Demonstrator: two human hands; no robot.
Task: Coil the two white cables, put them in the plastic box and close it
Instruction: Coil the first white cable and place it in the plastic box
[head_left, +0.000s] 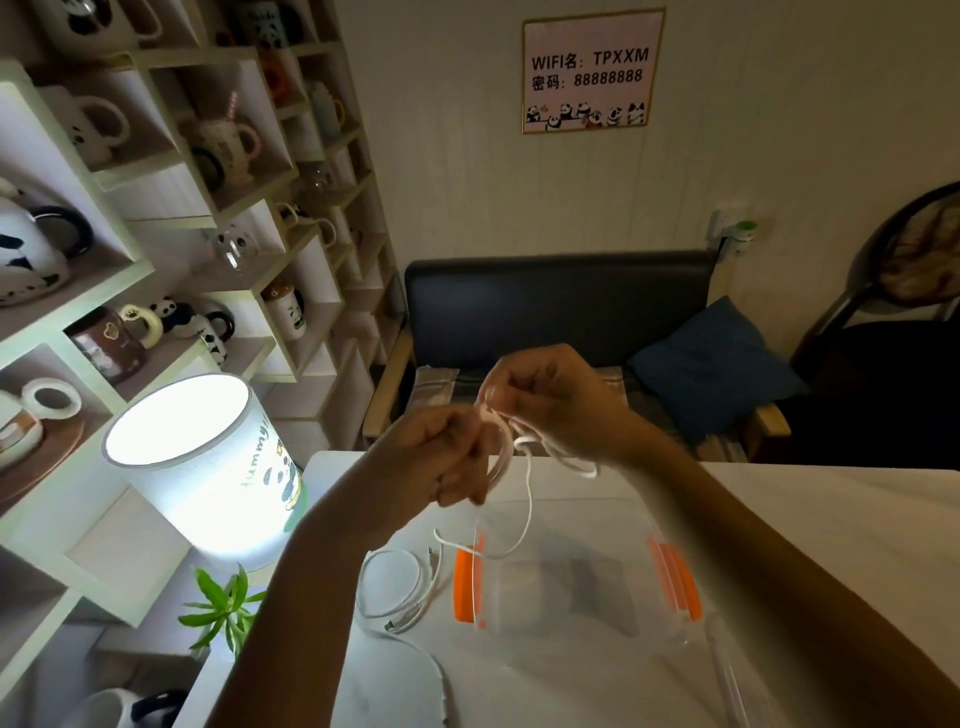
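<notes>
Both my hands are raised above the white table (810, 519), holding one white cable (527, 499) between them. My left hand (441, 457) grips a small coil of it. My right hand (550, 400) pinches the cable just above, and a loose end hangs down over the box. The clear plastic box (566, 571) with orange latches sits on the table under my hands, open. Its clear lid (727, 670) lies at the box's right. A second white cable (400, 587) rests loosely looped on the table left of the box.
A lit white lamp (208, 467) with a panda print stands at the table's left, with a small green plant (223, 608) below it. Shelves of mugs fill the left wall. A dark sofa (556, 306) with a blue cushion (717, 364) is beyond the table.
</notes>
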